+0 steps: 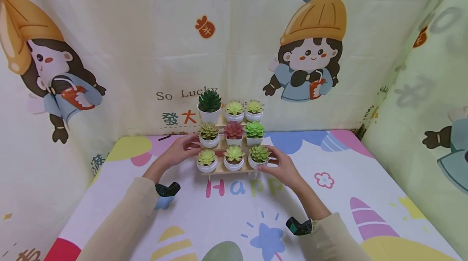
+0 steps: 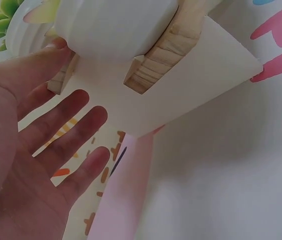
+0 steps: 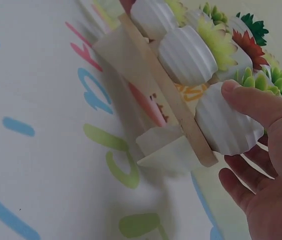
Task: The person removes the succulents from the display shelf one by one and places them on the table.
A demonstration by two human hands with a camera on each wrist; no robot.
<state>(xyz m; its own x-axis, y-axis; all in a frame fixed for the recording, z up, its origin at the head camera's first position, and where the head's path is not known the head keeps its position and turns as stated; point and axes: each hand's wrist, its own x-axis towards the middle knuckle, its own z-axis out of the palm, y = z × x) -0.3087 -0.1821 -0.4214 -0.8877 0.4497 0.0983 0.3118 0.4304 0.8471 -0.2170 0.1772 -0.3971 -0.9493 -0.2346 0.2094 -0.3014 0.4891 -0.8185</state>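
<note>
A three-tier wooden plant stand point(image 1: 220, 166) with pale side panels point(image 2: 195, 82) stands near the back of the table and bears several small artificial succulents. My left hand point(image 1: 178, 152) is at its left side. In the left wrist view the thumb and forefinger pinch the end of a wooden slat point(image 2: 58, 80), while the other fingers point(image 2: 73, 172) spread out loosely. At the right end of the lowest tier, my right hand point(image 1: 284, 166) grips a green succulent in a round white pot point(image 3: 228, 122). Its thumb presses the pot's front and the fingers curl behind.
A dark green succulent point(image 1: 210, 102) in a taller pot stands top left, and a dark red one point(image 1: 234, 130) sits mid-tier. A printed cloth point(image 1: 321, 208) covers the table. Patterned fabric walls point(image 1: 248, 46) rise close behind the stand and at both sides.
</note>
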